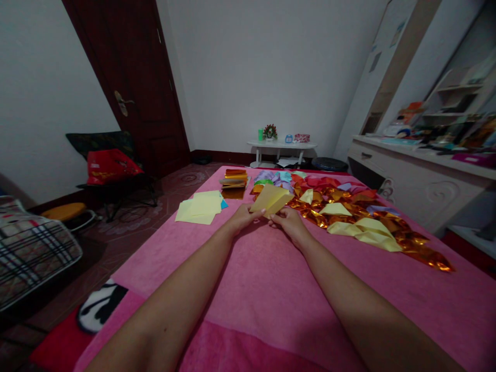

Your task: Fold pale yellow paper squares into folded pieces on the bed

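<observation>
Between my two hands is a folded sheet of yellow paper (271,199), raised a little above the pink cloth (267,274). My left hand (245,218) pinches its lower left edge, thumb on top. My right hand (289,222) grips the lower right side, with its fingers curled partly out of sight under the paper. To the left lies a loose stack of flat yellow sheets (199,207), a blue corner (224,204) sticking out from it. Behind that stack sits a pile of shiny gold and orange foil paper (235,181).
Folded foil pieces (418,248) and folded yellow papers (366,232) spread over the right side, with purple and red ones behind. A low white table (282,144) stands by the far wall. At right is a cluttered white dresser (426,170); at left, a chair with a red bag (110,166).
</observation>
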Motion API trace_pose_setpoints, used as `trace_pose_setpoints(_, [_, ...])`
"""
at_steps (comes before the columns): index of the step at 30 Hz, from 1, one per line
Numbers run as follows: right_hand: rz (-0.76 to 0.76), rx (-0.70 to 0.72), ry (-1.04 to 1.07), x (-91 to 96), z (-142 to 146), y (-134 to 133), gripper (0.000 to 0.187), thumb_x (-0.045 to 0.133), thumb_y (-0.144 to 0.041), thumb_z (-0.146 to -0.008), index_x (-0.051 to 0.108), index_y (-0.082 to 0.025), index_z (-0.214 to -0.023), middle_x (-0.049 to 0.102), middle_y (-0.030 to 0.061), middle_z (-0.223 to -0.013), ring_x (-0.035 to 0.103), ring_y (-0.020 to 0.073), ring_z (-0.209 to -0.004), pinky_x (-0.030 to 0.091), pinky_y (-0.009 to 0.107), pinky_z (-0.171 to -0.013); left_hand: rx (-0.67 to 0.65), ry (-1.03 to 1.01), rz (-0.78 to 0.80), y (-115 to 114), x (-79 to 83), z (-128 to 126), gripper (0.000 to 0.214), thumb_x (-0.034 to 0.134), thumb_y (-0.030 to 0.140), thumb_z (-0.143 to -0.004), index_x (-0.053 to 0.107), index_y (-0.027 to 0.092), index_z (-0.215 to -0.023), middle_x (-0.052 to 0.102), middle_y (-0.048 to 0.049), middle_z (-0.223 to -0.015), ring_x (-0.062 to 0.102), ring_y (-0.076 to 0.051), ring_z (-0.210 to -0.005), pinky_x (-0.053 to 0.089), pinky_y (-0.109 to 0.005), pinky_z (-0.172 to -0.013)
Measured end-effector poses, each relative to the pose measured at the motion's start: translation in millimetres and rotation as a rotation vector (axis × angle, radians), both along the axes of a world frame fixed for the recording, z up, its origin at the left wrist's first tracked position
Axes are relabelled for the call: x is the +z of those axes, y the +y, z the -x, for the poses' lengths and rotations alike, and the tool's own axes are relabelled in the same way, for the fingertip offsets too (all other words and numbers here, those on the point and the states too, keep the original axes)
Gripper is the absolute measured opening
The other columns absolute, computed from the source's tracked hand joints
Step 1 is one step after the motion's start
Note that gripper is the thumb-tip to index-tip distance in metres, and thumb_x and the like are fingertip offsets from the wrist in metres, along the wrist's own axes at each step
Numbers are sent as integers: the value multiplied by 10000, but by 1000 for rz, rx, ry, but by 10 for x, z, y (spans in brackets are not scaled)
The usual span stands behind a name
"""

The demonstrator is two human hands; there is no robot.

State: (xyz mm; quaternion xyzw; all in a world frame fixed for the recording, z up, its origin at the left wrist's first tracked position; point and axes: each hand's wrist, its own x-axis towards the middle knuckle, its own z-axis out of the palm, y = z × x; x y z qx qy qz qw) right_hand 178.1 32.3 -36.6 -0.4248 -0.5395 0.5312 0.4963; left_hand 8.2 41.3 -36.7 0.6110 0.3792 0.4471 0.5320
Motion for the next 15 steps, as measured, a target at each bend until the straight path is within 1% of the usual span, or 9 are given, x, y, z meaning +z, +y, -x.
trace_pose_setpoints(3, [-2,2,3,-13,-1,11,148,720,-157,-638,665,-107,-767,665,23,-621,595,91,-516,484,183,-499,2,-5,4,2,-5,-3,463,726,492,-669,701,67,-853,692,-102,-794,593,-137,-670,411,-247,-626])
trace_pose_setpoints(9, [7,2,-1,-15,-3,15,92,671,-125,-669,660,-107,-758,640,5,-586,593,84,-513,477,170,-501,-2,-12,18,0,-4,-7,463,731,485,-665,706,70,-869,697,-109,-808,603,-148,-686,416,-251,-633])
trace_pose_setpoints(15, [8,-1,-3,1,0,0,100,671,-119,-668,661,-108,-767,656,16,-617,598,90,-525,481,180,-507,-3,-17,14,6,-11,0,461,727,476,-676,706,68,-891,699,-109,-817,608,-144,-698,426,-247,-646])
